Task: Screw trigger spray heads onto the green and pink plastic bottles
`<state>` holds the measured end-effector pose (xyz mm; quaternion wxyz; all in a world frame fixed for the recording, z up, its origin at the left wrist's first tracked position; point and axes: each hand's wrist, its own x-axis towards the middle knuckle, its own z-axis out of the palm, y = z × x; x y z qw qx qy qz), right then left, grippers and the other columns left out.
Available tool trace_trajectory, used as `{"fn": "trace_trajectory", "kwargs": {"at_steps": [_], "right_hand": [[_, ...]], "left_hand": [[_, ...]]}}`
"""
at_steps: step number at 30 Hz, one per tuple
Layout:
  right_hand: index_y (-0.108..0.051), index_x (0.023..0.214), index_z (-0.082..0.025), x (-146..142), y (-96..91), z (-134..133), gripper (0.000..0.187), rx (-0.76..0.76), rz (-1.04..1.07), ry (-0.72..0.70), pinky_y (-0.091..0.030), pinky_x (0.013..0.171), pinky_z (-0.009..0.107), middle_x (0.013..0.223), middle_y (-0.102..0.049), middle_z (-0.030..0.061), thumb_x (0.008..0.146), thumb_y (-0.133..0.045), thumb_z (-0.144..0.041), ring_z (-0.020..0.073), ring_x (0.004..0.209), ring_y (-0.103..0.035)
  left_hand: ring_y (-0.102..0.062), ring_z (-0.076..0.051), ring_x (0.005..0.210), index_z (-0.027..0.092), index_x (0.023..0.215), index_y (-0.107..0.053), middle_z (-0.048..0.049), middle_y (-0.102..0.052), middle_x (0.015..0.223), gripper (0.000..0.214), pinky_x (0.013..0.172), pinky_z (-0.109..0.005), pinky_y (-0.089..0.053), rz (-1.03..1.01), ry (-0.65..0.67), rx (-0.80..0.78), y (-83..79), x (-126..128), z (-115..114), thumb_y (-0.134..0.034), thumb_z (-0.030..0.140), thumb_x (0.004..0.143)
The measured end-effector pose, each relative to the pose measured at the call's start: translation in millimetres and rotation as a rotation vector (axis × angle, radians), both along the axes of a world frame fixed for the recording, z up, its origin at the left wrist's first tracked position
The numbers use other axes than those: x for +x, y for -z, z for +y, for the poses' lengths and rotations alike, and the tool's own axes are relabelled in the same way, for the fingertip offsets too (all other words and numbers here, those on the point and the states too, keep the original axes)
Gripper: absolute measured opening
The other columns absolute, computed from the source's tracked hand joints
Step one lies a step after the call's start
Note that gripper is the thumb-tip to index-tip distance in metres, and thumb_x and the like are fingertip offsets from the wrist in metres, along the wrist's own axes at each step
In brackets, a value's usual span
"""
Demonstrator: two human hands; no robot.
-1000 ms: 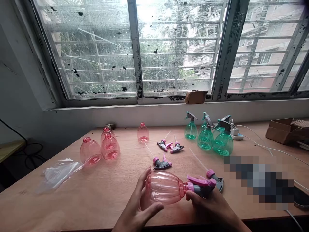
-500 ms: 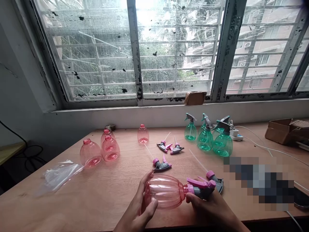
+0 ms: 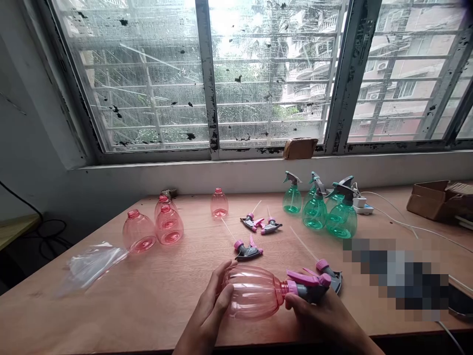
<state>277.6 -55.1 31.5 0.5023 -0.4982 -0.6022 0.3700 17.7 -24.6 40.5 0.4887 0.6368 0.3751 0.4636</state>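
Observation:
A clear pink spray bottle (image 3: 254, 293) lies on its side between my hands, above the table's front edge. My left hand (image 3: 212, 303) is wrapped round its base end. My right hand (image 3: 318, 313) grips the grey and pink trigger sprayer (image 3: 308, 286) at the bottle's neck; some of its fingers are hidden beneath. Just behind my right hand lies a loose trigger sprayer (image 3: 328, 273) with its thin tube pointing back left. Another loose sprayer (image 3: 248, 250) rests beyond the bottle, and two more, one of them a sprayer (image 3: 271, 227), lie farther back.
Several open pink bottles (image 3: 138, 231) stand at the left and back, near a clear plastic bag (image 3: 94, 266). Several green spray bottles (image 3: 340, 219) stand at the back right. Beyond them are a power strip (image 3: 364, 207), cables and a cardboard box (image 3: 430, 201). A blurred-out patch (image 3: 402, 276) covers something at the right.
The thumb of my left hand has shifted up and back along the bottle's base end. My right hand and the bottle are nearly where they were.

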Motion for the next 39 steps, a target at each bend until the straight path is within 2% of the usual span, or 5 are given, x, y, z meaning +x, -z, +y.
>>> {"fn": "trace_trajectory", "kwargs": {"at_steps": [9,14,27,35,39], "right_hand": [[-0.072,0.066,-0.018,3.2,4.0,-0.1,0.042,-0.022,0.037,-0.016,-0.048,0.052,0.029,0.054,-0.066,0.0016,0.082,-0.073,-0.058,0.0199,0.052,-0.062],[-0.070,0.068,-0.020,1.9,3.1,-0.8,0.039,-0.025,0.083,-0.017,-0.054,0.057,0.030,0.068,-0.074,0.0030,0.081,-0.074,-0.056,0.0176,0.049,-0.063],[-0.070,0.071,-0.016,0.4,-0.5,-1.8,0.045,-0.126,0.248,-0.077,-0.045,0.048,0.025,0.055,-0.058,-0.0018,0.079,-0.078,-0.060,0.0141,0.048,-0.055],[-0.070,0.074,-0.017,0.2,-0.1,-0.9,0.042,-0.095,0.228,-0.087,-0.048,0.048,0.026,0.061,-0.062,-0.0008,0.080,-0.078,-0.058,0.0156,0.051,-0.059],[-0.069,0.075,-0.018,0.1,-4.0,-0.2,0.034,-0.043,0.223,-0.132,-0.046,0.047,0.024,0.065,-0.061,-0.0018,0.082,-0.080,-0.050,0.0147,0.051,-0.060]], "left_hand": [[-0.021,-0.035,0.156,0.035,0.147,-0.048,-0.0025,-0.039,0.164,0.057,0.125,-0.052,-0.027,-0.020,0.100,0.013,-8.7,-1.7,-11.7,-0.059,0.057,0.096],[-0.026,-0.039,0.154,0.032,0.142,-0.052,-0.0055,-0.049,0.158,0.053,0.117,-0.052,-0.041,0.002,0.069,-0.035,-13.1,2.2,-9.2,-0.058,0.059,0.096],[-0.026,-0.035,0.155,0.034,0.148,-0.046,-0.0042,-0.043,0.162,0.057,0.120,-0.046,-0.040,-0.046,0.119,-0.089,-19.2,1.4,-16.5,-0.065,0.049,0.096],[-0.039,-0.036,0.148,0.028,0.143,-0.052,-0.0102,-0.049,0.157,0.057,0.124,-0.054,-0.029,-0.022,-0.009,-0.022,-2.2,0.4,-2.2,-0.056,0.061,0.096],[-0.031,-0.036,0.152,0.029,0.147,-0.049,-0.0067,-0.045,0.161,0.058,0.123,-0.051,-0.030,-0.024,0.047,0.037,5.2,-0.3,0.4,-0.055,0.059,0.097]]}}
